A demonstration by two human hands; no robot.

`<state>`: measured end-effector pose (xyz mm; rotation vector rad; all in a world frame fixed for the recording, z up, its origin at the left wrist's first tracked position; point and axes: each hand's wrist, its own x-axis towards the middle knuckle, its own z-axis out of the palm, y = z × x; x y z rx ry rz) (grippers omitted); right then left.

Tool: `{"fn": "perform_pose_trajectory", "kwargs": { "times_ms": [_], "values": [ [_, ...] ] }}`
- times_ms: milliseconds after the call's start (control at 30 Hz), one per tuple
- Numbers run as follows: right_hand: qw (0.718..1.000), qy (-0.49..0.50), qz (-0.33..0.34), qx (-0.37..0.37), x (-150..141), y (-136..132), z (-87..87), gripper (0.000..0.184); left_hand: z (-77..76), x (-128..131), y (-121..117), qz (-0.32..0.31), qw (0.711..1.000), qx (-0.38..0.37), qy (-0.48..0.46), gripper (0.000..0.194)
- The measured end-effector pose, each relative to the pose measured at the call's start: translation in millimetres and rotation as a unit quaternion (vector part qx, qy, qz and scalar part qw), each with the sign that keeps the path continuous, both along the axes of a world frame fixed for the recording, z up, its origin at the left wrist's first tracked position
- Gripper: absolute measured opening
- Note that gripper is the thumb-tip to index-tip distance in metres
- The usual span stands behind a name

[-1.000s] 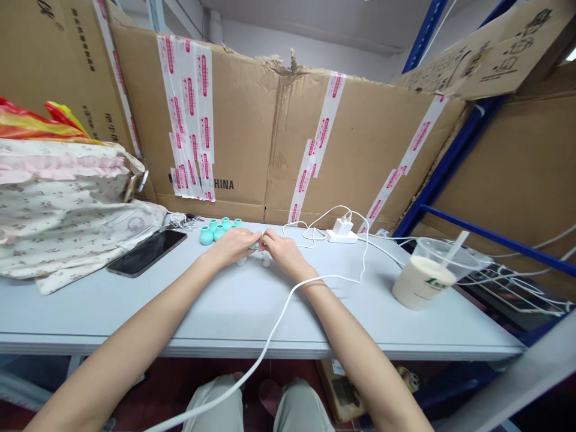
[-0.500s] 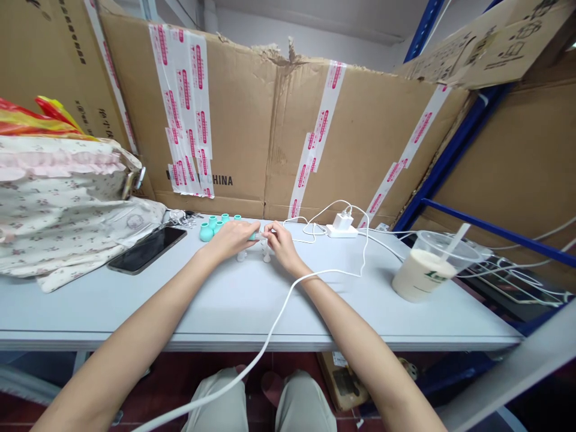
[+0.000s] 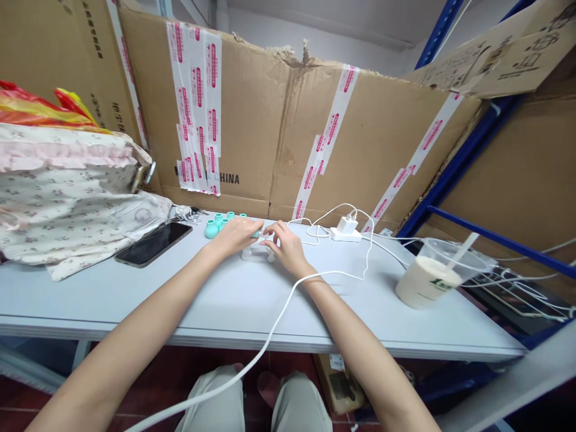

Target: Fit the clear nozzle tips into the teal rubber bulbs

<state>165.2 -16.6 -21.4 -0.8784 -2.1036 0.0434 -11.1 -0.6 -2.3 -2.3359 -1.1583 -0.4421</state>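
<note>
My left hand (image 3: 237,235) is closed on a small turquoise pot (image 3: 257,233), mostly hidden by its fingers. Beside it, my right hand (image 3: 288,247) has its thumb and index finger apart, the fingertips close to the pot's end. I see nothing gripped between them. Beneath the hands, small clear-white pieces (image 3: 246,254) stand on the grey table (image 3: 216,306); their exact kind is too small to tell. Several more turquoise pots (image 3: 211,229) with narrow necks are grouped just left of my left hand.
A white cable (image 3: 288,300) crosses over my right forearm. At the back are a white charger and power strip (image 3: 345,235). A drink cup (image 3: 429,279) stands right; a phone (image 3: 153,245) and floral cloth bag (image 3: 67,204) lie left. Taped cardboard (image 3: 252,132) walls the back.
My right thumb and index finger have parted from their pinch at the pot's end. The left hand keeps its hold. The whole view has shifted slightly.
</note>
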Motion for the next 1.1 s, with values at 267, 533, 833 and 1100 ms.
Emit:
{"fn": "perform_pose_trajectory", "kwargs": {
  "times_ms": [267,533,833,1100],
  "values": [
    [0.989,-0.078,-0.055,0.110,2,0,-1.8,0.023,-1.0,4,-3,-0.004,1.000,-0.009,0.027,0.010],
    [0.989,-0.105,-0.090,0.060,-2,3,-5.0,0.021,-7.1,5,1,-0.015,0.999,-0.014,0.027,0.009],
    [0.899,0.380,0.086,-0.201,10,27,6.7,0.025,-3.4,-5,6,-0.010,0.996,-0.042,-0.073,0.011],
    [0.997,0.040,-0.027,-0.058,17,26,10.1,0.014,0.7,-35,28,0.031,0.855,0.046,-0.516,0.030]
  ]
}}
